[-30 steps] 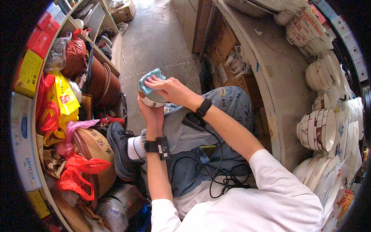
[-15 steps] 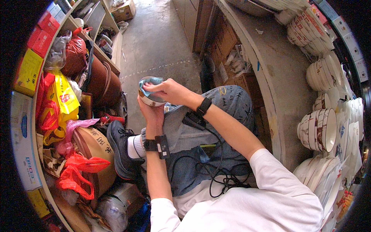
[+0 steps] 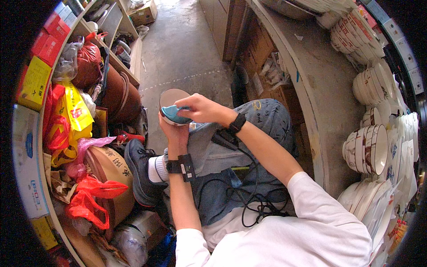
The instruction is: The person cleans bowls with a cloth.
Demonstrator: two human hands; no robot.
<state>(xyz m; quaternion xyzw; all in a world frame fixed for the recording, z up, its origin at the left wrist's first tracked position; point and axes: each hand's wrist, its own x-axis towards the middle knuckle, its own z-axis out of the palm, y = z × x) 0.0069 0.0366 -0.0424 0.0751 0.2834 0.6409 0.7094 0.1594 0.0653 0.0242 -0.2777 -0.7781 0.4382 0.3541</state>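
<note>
Grey concrete floor (image 3: 178,53) stretches away from us, with a wooden shelf unit (image 3: 136,53) along our left and a long grey shelf (image 3: 327,111) along our right. On that right-hand shelf we see stacks of white bowls (image 3: 378,149) with brown patterned sides, and flatter white dishes (image 3: 361,204) nearer to us.

Between the 2 sides, we hold 1 bowl (image 3: 175,98) out over the floor, just beyond our bent leg in blue jeans (image 3: 271,118). It is tilted, and we look onto its pale inner wall. Our left hand (image 3: 175,133) grips it from the near side and below; the bowl hides most of those fingers, so we cannot tell exactly how each 1 is placed.

Our right hand (image 3: 201,108) is closed on a light blue cloth (image 3: 174,114), pinching it in the fingers. We have the cloth bunched against the bowl at the near part of its mouth, partly covering the rim.

We wear a black band (image 3: 236,123) on the right wrist and another black band (image 3: 183,168) on the left. A black cable (image 3: 255,207) lies looped across our lap. Beside our dark shoe (image 3: 140,173) stand a beige rounded pot (image 3: 113,162) and a red plastic bag (image 3: 91,196), with a yellow bag (image 3: 76,111) farther off near a large brown pot (image 3: 122,100).
</note>
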